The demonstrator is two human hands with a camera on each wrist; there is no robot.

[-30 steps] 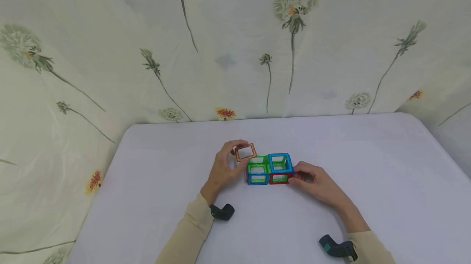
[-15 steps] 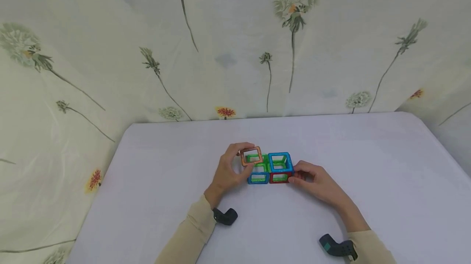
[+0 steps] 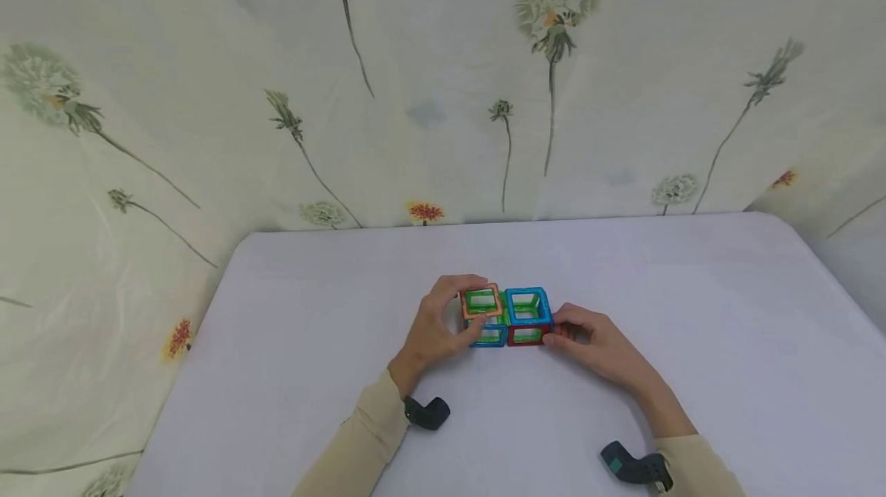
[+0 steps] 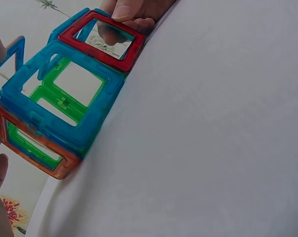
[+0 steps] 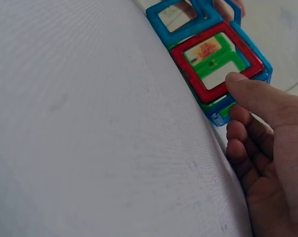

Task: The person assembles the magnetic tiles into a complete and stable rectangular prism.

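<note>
Two joined open-frame cubes of magnetic tiles stand on the table. The right cube has a blue tile point(image 3: 527, 322) on top and a red tile point(image 5: 195, 81) in front; the left has a blue front tile point(image 4: 102, 129) and green tiles inside. My left hand point(image 3: 432, 331) pinches a square magnetic tile point(image 3: 499, 301) between thumb and fingers, over the top of the left cube. It looks orange from above, but blue along its edge in the left wrist view. My right hand point(image 3: 598, 339) grips the right cube's side, thumb on the red tile, other fingers curled beside it.
A white-covered table point(image 3: 332, 289) extends around the cubes. Behind it hangs a pale cloth point(image 3: 429, 43) printed with dandelions. Black camera mounts point(image 3: 427, 413) sit at both wrists, close above the table.
My left hand has moved right and toward me with the orange tile, from the left cube's far left corner to over its top. The right hand and the cubes have stayed in place.
</note>
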